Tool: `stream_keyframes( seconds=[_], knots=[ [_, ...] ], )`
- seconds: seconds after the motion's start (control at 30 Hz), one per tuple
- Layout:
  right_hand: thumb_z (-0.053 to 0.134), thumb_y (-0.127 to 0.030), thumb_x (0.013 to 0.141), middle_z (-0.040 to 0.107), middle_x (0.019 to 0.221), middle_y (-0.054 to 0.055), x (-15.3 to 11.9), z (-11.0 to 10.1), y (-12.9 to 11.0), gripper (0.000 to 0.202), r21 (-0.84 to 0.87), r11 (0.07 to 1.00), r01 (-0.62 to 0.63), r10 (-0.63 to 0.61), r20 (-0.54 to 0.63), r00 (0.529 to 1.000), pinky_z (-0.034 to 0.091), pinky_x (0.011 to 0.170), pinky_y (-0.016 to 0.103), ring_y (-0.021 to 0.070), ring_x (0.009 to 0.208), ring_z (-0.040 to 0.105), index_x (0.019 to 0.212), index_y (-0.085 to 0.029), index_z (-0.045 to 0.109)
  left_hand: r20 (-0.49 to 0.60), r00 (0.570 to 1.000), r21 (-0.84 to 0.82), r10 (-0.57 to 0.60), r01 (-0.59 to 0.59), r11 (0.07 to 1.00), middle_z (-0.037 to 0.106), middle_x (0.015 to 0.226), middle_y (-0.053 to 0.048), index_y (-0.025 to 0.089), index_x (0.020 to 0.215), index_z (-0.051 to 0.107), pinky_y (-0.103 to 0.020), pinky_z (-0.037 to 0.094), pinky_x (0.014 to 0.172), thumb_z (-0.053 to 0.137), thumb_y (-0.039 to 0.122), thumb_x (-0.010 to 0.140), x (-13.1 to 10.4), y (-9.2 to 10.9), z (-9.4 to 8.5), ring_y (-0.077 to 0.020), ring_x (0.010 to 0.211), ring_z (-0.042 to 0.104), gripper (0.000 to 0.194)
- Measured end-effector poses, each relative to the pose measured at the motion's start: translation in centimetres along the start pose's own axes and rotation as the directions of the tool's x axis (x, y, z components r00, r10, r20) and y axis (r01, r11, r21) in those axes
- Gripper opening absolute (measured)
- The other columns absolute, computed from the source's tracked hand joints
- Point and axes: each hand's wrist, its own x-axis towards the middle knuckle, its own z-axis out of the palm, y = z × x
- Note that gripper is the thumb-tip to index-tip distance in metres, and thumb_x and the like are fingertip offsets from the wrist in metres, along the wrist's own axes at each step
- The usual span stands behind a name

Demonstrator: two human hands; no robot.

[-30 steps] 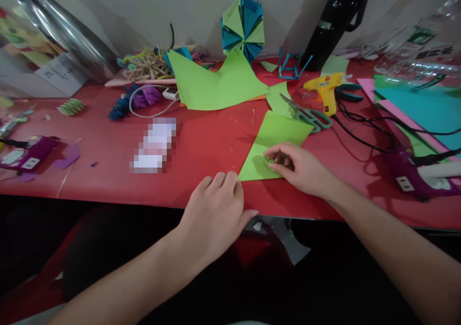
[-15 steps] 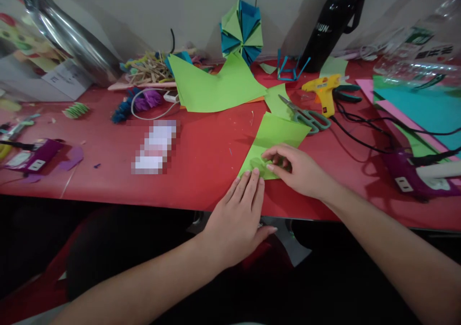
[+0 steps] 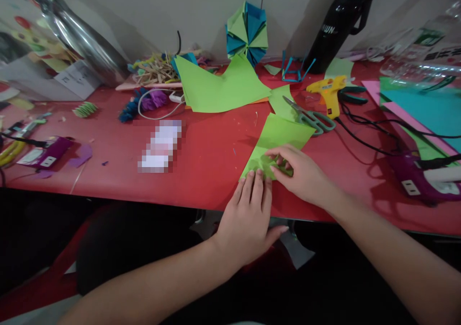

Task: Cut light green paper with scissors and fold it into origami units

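A light green sheet of paper [image 3: 284, 133] lies near the front edge of the red table [image 3: 201, 162]. My left hand [image 3: 248, 214] rests on its near edge, fingers stretched out and flat, thumb apart. My right hand [image 3: 295, 171] is over the lower part of the sheet with its fingers curled; whether the fingertips pinch anything is too small to tell. Grey-green scissors [image 3: 313, 118] lie against the sheet's far right corner. Beyond it is a larger bent green sheet [image 3: 223, 87] and a smaller green piece [image 3: 283, 102].
A yellow glue gun [image 3: 329, 94], black cables and a purple power strip [image 3: 414, 178] are at the right. A blurred phone-like object [image 3: 162, 147] lies left of the hands. At the back stand a black bottle [image 3: 334, 27] and a metal jug [image 3: 82, 42].
The whole view has shifted slightly, so things appear further right. My right hand's fingers have moved a little over the paper, while my left hand still lies flat on its edge.
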Motion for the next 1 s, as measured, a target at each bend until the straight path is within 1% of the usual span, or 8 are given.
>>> stream_keyframes(
  seconds=[0.2,0.33,0.43,0.5,0.57,0.73,0.87,1.0],
  knots=[
    [0.055,-0.017,0.090,0.063,0.113,0.009,0.0,0.4,-0.2,0.028,-0.079,0.997,0.012,-0.013,-0.018,1.000,0.056,0.081,0.037,0.0231,0.099,0.064,0.118,-0.021,0.059,-0.006,1.000,0.014,-0.009,0.009,1.000,0.029,0.163,-0.024,-0.001,0.155,0.034,-0.053,0.030,0.123,0.034,0.064,0.099,0.1,0.4,0.0,-0.0383,0.152,0.030,0.085],
    [0.052,-0.014,0.092,0.065,0.113,0.015,-0.9,0.4,-1.9,0.026,-0.379,0.923,0.062,-0.105,-0.093,0.990,0.053,0.095,0.051,0.0321,0.110,0.062,0.115,-0.014,0.064,-0.013,1.000,0.020,0.000,0.000,1.000,0.030,0.164,-0.022,0.001,0.155,0.034,-0.050,0.030,0.123,0.029,0.066,0.100,0.1,0.2,0.0,-0.0361,0.152,0.030,0.086],
    [0.048,-0.014,0.095,0.068,0.119,0.016,-2.8,0.9,-3.4,0.029,-0.488,0.861,0.142,-0.175,-0.021,0.984,0.055,0.093,0.051,0.0319,0.107,0.064,0.116,-0.012,0.068,-0.013,1.000,0.012,0.008,-0.008,1.000,0.034,0.162,-0.022,0.001,0.154,0.037,-0.049,0.032,0.123,0.032,0.067,0.098,0.1,-0.2,0.1,-0.0357,0.151,0.032,0.086],
    [0.043,-0.008,0.094,0.065,0.133,0.018,-4.4,1.5,-4.0,0.041,-0.491,0.849,0.196,-0.192,0.059,0.980,0.054,0.102,0.046,0.0308,0.122,0.061,0.131,-0.006,0.062,-0.006,1.000,-0.001,0.027,-0.027,1.000,0.035,0.161,-0.021,0.001,0.153,0.038,-0.048,0.031,0.123,0.036,0.064,0.099,0.1,-0.5,0.1,-0.0348,0.152,0.032,0.083],
    [0.040,-0.005,0.091,0.058,0.145,0.021,-5.8,2.2,-4.1,0.051,-0.532,0.817,0.221,-0.216,0.074,0.974,0.050,0.111,0.047,0.0331,0.137,0.052,0.140,0.000,0.054,0.003,0.999,-0.016,0.041,-0.041,0.999,0.031,0.163,-0.021,0.000,0.155,0.035,-0.047,0.029,0.125,0.040,0.059,0.099,0.0,-0.6,0.1,-0.0343,0.153,0.029,0.081],
    [0.039,-0.009,0.091,0.048,0.153,0.024,-7.2,2.4,-4.1,0.056,-0.597,0.783,0.174,-0.155,0.083,0.984,0.045,0.116,0.052,0.0335,0.144,0.045,0.145,0.004,0.049,0.036,0.999,-0.034,0.032,-0.030,0.999,0.021,0.166,-0.022,-0.001,0.157,0.028,-0.049,0.027,0.126,0.043,0.056,0.097,-0.1,-0.6,0.0,-0.0360,0.154,0.023,0.084],
    [0.039,-0.017,0.096,0.045,0.154,0.024,-7.2,1.6,-4.8,0.055,-0.609,0.776,0.165,-0.111,0.125,0.986,0.035,0.121,0.058,0.0339,0.146,0.043,0.146,0.002,0.048,0.030,0.999,-0.039,0.036,-0.035,0.999,0.021,0.166,-0.022,-0.001,0.157,0.027,-0.049,0.027,0.126,0.042,0.053,0.098,-0.2,-0.7,0.2,-0.0360,0.154,0.023,0.081],
    [0.038,-0.024,0.099,0.043,0.156,0.021,-7.4,1.1,-5.3,0.054,-0.613,0.782,0.115,-0.055,0.116,0.992,0.033,0.120,0.060,0.0337,0.145,0.044,0.148,-0.002,0.048,0.002,0.999,-0.048,0.047,-0.047,0.998,0.024,0.165,-0.021,0.001,0.156,0.031,-0.047,0.029,0.126,0.045,0.049,0.098,-0.2,-1.1,0.4,-0.0336,0.154,0.025,0.077]
  ],
)
